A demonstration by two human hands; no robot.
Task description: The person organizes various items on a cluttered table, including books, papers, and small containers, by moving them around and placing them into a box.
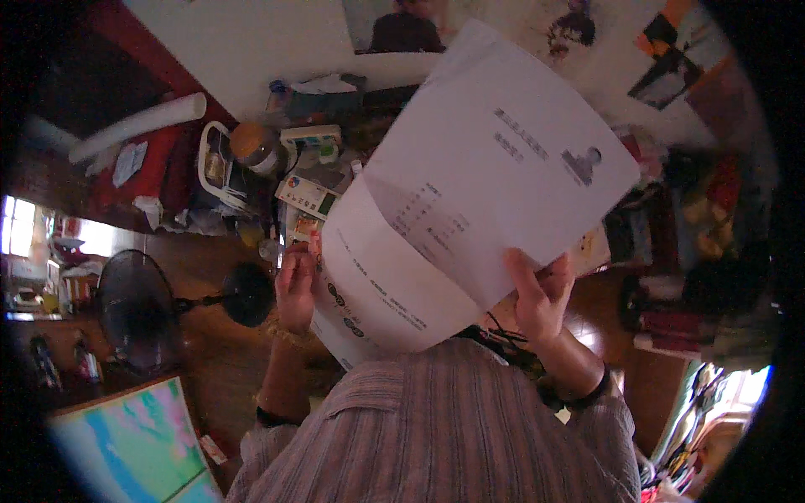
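Large white printed sheets of paper (503,144) spread across the middle of the head view, one partly over a curled lower sheet (377,270). My right hand (541,295) pinches the upper sheet at its bottom right corner, thumb on top. At the left edge of the lower sheet is my left hand (297,286), fingers curled near a small pink-red thing; whether it grips the paper is unclear. Both wrists wear dark bands. A white box with print (308,195) lies just left of the sheets.
A jar with an orange-brown lid (251,141) and a white-framed basket (210,163) stand at the left, near a rolled white tube (138,126). A black standing fan (135,308) is further left. Pictures hang on the wall (283,44).
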